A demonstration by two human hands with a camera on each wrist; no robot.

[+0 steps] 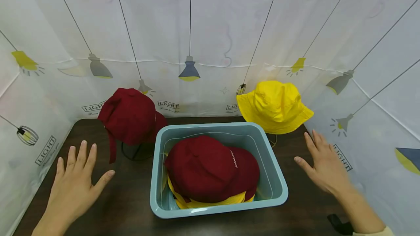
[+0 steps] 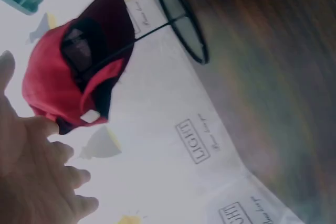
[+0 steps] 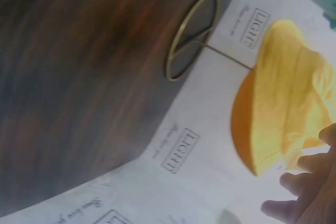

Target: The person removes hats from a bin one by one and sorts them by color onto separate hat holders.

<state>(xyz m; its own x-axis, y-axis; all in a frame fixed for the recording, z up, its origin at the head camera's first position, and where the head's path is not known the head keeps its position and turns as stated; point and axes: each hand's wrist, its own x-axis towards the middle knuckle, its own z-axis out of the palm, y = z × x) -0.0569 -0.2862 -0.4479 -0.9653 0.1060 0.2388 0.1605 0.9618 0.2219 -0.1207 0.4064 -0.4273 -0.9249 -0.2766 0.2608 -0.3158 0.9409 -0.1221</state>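
My left hand is held over the left of the dark table, fingers straight and spread, with nothing in it. Nearest to it, a dark red baseball cap hangs on a black wire stand. On the right, my right hand is spread and holds nothing. Close by it, a yellow bucket hat sits on a gold wire stand. Between the hands stands a light blue plastic basin. Inside it, another dark red cap lies on top of yellow fabric.
Behind the table hangs a white sheet printed with lamps, which also covers both sides. A small black object lies by the right forearm.
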